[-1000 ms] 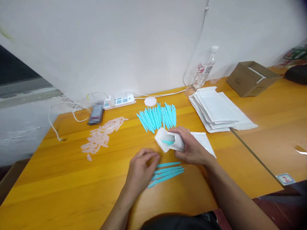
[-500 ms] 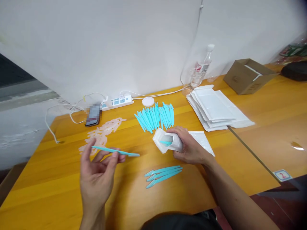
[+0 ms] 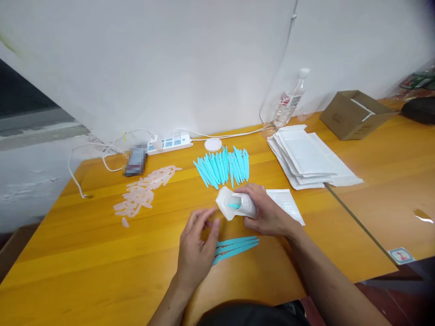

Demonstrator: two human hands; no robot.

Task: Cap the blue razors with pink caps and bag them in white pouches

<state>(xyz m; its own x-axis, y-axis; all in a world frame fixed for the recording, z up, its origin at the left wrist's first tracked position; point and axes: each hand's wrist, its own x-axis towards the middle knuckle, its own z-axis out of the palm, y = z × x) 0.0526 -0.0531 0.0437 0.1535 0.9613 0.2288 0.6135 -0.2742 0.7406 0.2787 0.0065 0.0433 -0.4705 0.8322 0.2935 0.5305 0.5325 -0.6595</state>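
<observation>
The fingers of the left hand [image 3: 197, 249] were loosely spread and held nothing, resting just above the near ends of the three turquoise sticks [image 3: 236, 246] on the table [image 3: 84, 271]. Half a second before, this hand was raised far to the left with one stick pinched between the fingers; that stick was now gone from it and probably sat in the white pouch [image 3: 234, 204], where a turquoise end showed at the open mouth, though the view there was too small to be sure. So one more stick seemed packed, and three lay ready beside the hand.

The right hand [image 3: 265, 213] was closed around the pouch, holding its mouth toward the left hand, very near it.

Behind lay the big row of turquoise sticks [image 3: 222, 165], and a flat pouch [image 3: 287, 203] just right of the right hand. The pile of clear caps [image 3: 142, 194] was well apart on the left. The near part of the table, toward its front edge, was bare wood.
</observation>
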